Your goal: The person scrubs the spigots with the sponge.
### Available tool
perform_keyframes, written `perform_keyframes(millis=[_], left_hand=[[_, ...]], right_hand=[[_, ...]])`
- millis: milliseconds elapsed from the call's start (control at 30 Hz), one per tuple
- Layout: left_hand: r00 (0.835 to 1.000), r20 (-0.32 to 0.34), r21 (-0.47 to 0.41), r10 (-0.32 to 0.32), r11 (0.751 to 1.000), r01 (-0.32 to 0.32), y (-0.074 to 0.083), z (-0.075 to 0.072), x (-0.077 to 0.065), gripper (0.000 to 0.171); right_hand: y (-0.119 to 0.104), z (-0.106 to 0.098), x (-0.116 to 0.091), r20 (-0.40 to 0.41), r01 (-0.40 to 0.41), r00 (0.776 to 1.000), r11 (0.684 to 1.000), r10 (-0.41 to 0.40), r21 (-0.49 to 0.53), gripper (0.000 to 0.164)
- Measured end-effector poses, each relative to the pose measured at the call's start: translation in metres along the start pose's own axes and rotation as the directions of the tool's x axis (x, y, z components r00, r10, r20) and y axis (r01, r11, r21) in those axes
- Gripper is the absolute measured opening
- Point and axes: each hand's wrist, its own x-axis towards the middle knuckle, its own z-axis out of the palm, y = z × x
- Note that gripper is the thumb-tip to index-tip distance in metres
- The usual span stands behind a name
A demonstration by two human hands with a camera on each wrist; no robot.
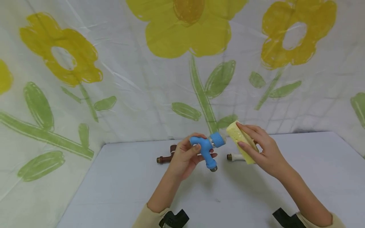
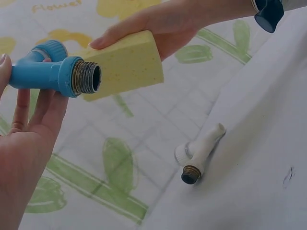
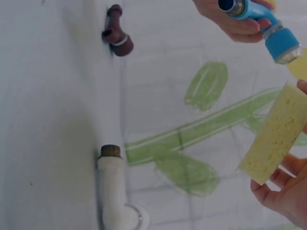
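Note:
A blue faucet (image 1: 206, 148) with a ridged knob and a threaded metal end is held up over the table by my left hand (image 1: 185, 156), the thumb across its body. In the left wrist view the threaded opening of the blue faucet (image 2: 41, 75) faces the camera. My right hand (image 1: 263, 150) grips a pale yellow sponge (image 1: 242, 142) between thumb and fingers, a short way right of the faucet's knob. The right wrist view shows a gap between the sponge (image 3: 276, 136) and the blue knob.
On the white table (image 1: 119, 186), a brown faucet (image 1: 164, 159) lies behind my left hand. A white faucet (image 1: 236, 157) lies behind the sponge, partly hidden by it. Behind the table hangs a white sheet (image 1: 137, 95) printed with yellow flowers and green leaves.

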Motion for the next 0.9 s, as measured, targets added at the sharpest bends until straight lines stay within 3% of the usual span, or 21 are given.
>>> perform_keyframes(millis=[167,433,733,900], left_hand=[[1.000,-0.009,-0.057,0.023,0.998,-0.023,0.001,-0.002,0.001,0.020],[1.000,-0.021,-0.079,-0.015,0.997,0.013,-0.002,-0.006,0.001,0.027],[0.996,-0.069,0.083,-0.059,0.994,0.064,-0.003,-0.012,-0.001,0.050],[0.992,-0.095,0.244,-0.080,0.964,0.101,-0.002,-0.015,0.003,0.046]], right_hand=[[0.003,-0.001,0.000,0.003,-0.018,1.000,1.000,0.018,-0.010,0.061],[0.008,-0.004,-0.001,-0.004,-0.022,1.000,0.999,0.022,-0.024,0.061],[0.010,-0.007,0.000,0.007,-0.039,0.999,0.999,0.039,-0.035,0.061],[0.011,-0.009,-0.001,0.010,-0.046,0.999,0.998,0.047,-0.040,0.060]])
